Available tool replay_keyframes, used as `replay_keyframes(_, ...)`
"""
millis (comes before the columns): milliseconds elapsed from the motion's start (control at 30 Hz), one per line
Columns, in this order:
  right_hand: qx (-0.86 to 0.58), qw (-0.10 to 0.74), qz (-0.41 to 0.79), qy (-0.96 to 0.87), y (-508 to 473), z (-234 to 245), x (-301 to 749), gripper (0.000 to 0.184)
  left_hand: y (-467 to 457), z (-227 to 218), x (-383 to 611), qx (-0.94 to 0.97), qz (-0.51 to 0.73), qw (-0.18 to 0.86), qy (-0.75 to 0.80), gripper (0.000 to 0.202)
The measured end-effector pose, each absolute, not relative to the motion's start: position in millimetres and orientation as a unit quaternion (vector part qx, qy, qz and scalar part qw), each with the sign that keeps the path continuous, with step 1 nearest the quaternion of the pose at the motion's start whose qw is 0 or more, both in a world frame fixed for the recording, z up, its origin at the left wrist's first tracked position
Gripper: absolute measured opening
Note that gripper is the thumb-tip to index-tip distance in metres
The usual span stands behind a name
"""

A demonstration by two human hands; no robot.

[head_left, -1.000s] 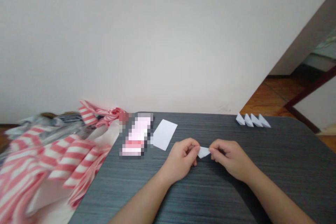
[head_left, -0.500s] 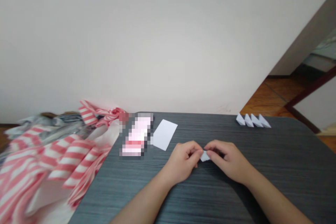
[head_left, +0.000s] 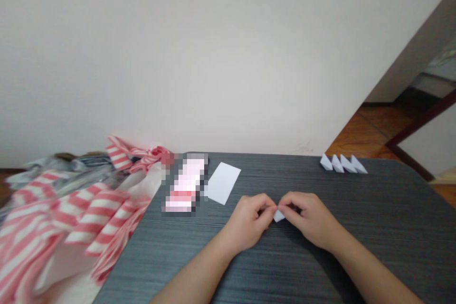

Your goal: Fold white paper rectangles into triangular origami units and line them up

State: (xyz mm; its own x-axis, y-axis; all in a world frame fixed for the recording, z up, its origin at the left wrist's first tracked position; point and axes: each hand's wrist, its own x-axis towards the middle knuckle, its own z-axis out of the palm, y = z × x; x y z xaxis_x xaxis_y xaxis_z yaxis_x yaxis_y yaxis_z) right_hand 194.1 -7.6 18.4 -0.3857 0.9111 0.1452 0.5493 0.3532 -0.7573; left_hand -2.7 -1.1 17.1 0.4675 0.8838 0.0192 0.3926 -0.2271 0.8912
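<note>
Between my two hands is a small folded piece of white paper (head_left: pixel 279 215), its lower corner pointing toward me. My left hand (head_left: pixel 251 221) pinches its left side between thumb and fingers. On the other side, my right hand (head_left: pixel 306 218) grips it the same way, and the two thumbs nearly meet. My fingers hide the paper's upper part. Left of my hands, a flat white sheet of paper (head_left: pixel 224 183) lies on the dark table (head_left: pixel 270 270). Several folded white paper pieces (head_left: pixel 342 164) stand in a row at the table's far right.
A pixelated pink and white object with dark edges (head_left: pixel 187 183) lies at the table's left. Red-and-white striped cloth (head_left: pixel 103 213) is heaped beyond the left edge. A pale wall (head_left: pixel 228 57) rises behind the table, with wooden floor (head_left: pixel 363 128) beyond the right corner.
My fingertips have drawn closer together on the folded paper. Less of it shows now, as a pointed shape a little lower. The other things have stayed put.
</note>
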Motion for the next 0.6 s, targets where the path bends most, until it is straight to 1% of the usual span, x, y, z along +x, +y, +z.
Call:
replay_keyframes(200, -0.493, 0.297, 0.324, -0.751, -7.2, 12.3, 201.0, 0.018, -1.5, 10.7, -0.7, 0.686, 0.309, 0.481, 0.45, 0.023)
replay_keyframes(433, -0.503, 0.294, 0.34, -0.738, -7.4, 12.5, 203.4, 0.021, -1.9, 10.1, -0.2, 0.68, 0.314, 0.487, 0.449, 0.024)
replay_keyframes(600, -0.512, 0.299, 0.361, -0.72, -7.2, 9.6, 204.3, 0.022, -1.4, 3.8, 0.3, 0.656, 0.329, 0.51, 0.449, 0.024)
